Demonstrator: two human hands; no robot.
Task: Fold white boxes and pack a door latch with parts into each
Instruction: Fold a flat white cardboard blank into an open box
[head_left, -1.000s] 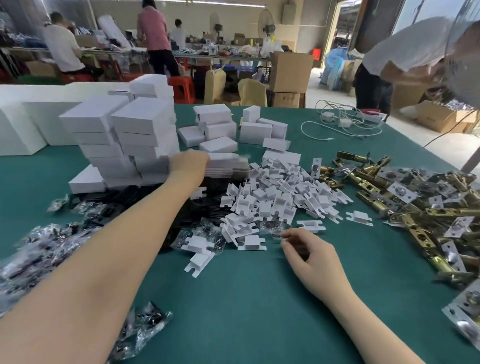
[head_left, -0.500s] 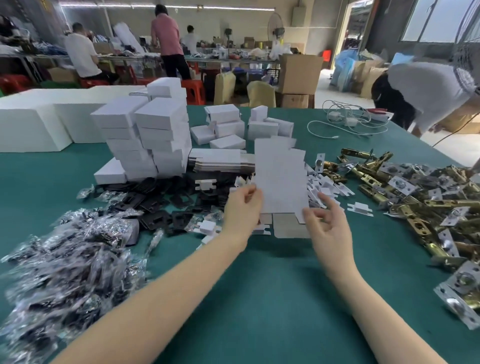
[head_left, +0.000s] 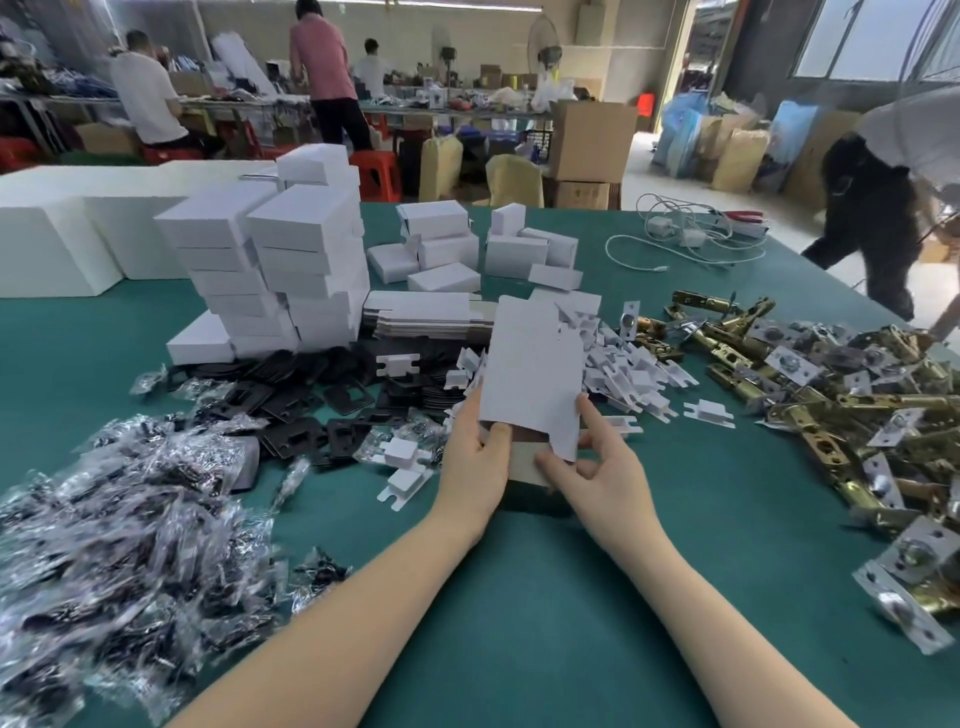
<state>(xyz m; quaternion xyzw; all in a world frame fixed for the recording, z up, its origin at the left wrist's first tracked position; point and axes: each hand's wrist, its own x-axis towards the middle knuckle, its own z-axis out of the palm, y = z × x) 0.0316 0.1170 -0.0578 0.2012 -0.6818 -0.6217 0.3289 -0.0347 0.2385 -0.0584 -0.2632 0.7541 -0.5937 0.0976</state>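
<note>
Green felt covers the long worktable (head_left: 519, 623), its nap matte and even under a busy workshop background. Above its middle, the left hand (head_left: 475, 462) and the right hand (head_left: 597, 467) both pinch the lower end of a flat box blank (head_left: 530, 374), a smooth white card sheet with notched tabs along its right edge and a brown unprinted underside showing between the thumbs. It stands tilted upward, off the cloth. Behind it lies a stack of flat blanks (head_left: 426, 319), and left of that rise folded white boxes (head_left: 270, 270) in squared piles. Small white plastic parts (head_left: 628, 374) are heaped just beyond the hands, black flat plates (head_left: 311, 410) spread to the left, crinkled glossy bags (head_left: 114, 535) nearer left, and shiny brass door latches (head_left: 831, 415) sprawl to the right.
</note>
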